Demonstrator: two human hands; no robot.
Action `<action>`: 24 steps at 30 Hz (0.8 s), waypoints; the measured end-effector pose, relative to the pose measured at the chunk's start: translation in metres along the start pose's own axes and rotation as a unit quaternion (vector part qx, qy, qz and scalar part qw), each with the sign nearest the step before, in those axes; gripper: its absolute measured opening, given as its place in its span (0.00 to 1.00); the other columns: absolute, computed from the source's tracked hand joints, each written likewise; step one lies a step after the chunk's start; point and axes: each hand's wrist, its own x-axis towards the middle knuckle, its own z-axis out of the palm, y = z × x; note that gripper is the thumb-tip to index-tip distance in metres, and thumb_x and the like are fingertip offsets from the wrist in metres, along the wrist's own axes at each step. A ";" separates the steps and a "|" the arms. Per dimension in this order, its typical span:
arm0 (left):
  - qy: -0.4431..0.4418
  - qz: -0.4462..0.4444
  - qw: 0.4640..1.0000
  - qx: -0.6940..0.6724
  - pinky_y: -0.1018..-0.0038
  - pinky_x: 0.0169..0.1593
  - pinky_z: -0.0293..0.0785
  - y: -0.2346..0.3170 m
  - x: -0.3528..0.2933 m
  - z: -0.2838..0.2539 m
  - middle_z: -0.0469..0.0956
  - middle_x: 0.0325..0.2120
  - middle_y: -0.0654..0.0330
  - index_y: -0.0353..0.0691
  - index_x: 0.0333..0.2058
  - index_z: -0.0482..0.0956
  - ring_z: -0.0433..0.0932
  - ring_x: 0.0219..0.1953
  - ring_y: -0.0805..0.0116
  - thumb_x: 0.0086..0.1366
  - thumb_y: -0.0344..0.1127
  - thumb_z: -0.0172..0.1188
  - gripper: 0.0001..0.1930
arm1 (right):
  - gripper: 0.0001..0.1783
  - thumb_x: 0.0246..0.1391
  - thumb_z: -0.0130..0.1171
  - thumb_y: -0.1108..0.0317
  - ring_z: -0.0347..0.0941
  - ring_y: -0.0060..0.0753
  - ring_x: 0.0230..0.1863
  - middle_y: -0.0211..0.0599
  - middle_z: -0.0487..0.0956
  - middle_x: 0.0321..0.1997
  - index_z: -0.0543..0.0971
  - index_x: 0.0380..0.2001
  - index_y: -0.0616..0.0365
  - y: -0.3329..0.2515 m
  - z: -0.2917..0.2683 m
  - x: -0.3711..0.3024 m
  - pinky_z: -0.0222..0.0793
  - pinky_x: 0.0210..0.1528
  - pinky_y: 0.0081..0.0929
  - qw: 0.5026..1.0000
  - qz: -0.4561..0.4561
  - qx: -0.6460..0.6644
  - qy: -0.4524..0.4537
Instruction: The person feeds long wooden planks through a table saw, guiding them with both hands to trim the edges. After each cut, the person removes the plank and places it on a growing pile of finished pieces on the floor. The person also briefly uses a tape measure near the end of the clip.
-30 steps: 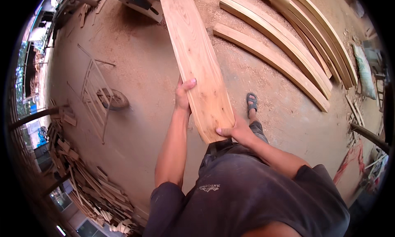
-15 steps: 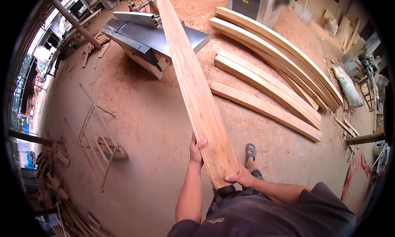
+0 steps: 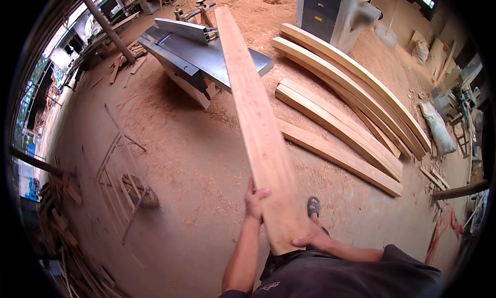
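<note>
A long, pale wooden board [image 3: 253, 112] slants away from my body, its near end close to my waist. My left hand [image 3: 255, 202] is closed round the board's left edge, thumb over the top face. At the near right corner, my right hand [image 3: 315, 237] grips the board with its thumb on top; its other fingers are mostly hidden and smeared. The board's far part passes in front of a metal-topped woodworking machine [image 3: 206, 55] with an upright fence [image 3: 181, 30]. Whether the board touches the machine's table, I cannot tell.
Several thick timbers [image 3: 341, 127] lie on the floor to the right, below a grey machine cabinet [image 3: 319, 19]. A wooden frame [image 3: 124, 179] rests on the left floor, with scrap wood [image 3: 64, 236] piled nearby. Shavings [image 3: 248, 19] cover the far floor. A white sack [image 3: 438, 127] lies far right.
The whole scene has shifted down and slightly right in view. The board's far end sits a little further right against the machine. Both hands keep their hold.
</note>
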 end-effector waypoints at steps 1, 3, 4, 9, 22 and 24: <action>0.014 0.006 1.000 0.015 0.63 0.57 0.79 -0.012 0.003 0.014 0.80 0.51 0.50 0.36 0.66 0.67 0.81 0.51 0.56 0.51 0.27 0.65 0.40 | 0.51 0.45 0.78 0.73 0.70 0.37 0.68 0.43 0.75 0.67 0.63 0.71 0.63 -0.011 -0.015 -0.009 0.62 0.73 0.37 0.999 0.025 0.016 0.018; 0.017 0.027 0.999 0.033 0.67 0.56 0.79 -0.036 0.013 0.042 0.80 0.50 0.52 0.37 0.66 0.66 0.81 0.49 0.60 0.51 0.27 0.69 0.41 | 0.47 0.42 0.78 0.74 0.76 0.37 0.62 0.40 0.81 0.60 0.68 0.68 0.63 -0.016 -0.055 -0.017 0.67 0.70 0.37 0.998 0.033 0.026 0.039; 0.033 0.034 0.998 0.044 0.67 0.56 0.79 -0.049 0.017 0.051 0.80 0.50 0.52 0.37 0.66 0.66 0.81 0.49 0.60 0.51 0.28 0.69 0.41 | 0.46 0.41 0.79 0.72 0.77 0.37 0.61 0.40 0.82 0.58 0.71 0.66 0.63 -0.014 -0.074 -0.017 0.69 0.68 0.36 0.997 0.041 0.046 0.045; -0.009 0.015 1.000 -0.008 0.67 0.58 0.77 -0.083 0.031 0.037 0.78 0.53 0.53 0.38 0.66 0.64 0.79 0.53 0.61 0.52 0.29 0.68 0.41 | 0.46 0.43 0.80 0.70 0.76 0.36 0.60 0.39 0.82 0.57 0.70 0.67 0.63 0.011 -0.110 0.001 0.70 0.66 0.34 0.993 0.079 -0.053 0.064; -0.003 0.054 0.997 0.054 0.67 0.57 0.76 -0.102 0.041 -0.034 0.78 0.52 0.53 0.35 0.64 0.68 0.79 0.52 0.61 0.48 0.37 0.71 0.42 | 0.48 0.40 0.82 0.67 0.76 0.32 0.57 0.34 0.80 0.56 0.71 0.65 0.61 0.113 -0.103 0.070 0.70 0.64 0.32 0.996 0.039 0.025 0.072; 0.010 0.053 0.996 0.073 0.67 0.56 0.76 -0.112 0.046 -0.039 0.77 0.51 0.52 0.35 0.63 0.68 0.78 0.52 0.61 0.47 0.40 0.72 0.43 | 0.46 0.40 0.82 0.68 0.77 0.31 0.57 0.32 0.80 0.55 0.72 0.64 0.61 0.143 -0.121 0.087 0.72 0.62 0.31 0.995 0.031 0.020 0.088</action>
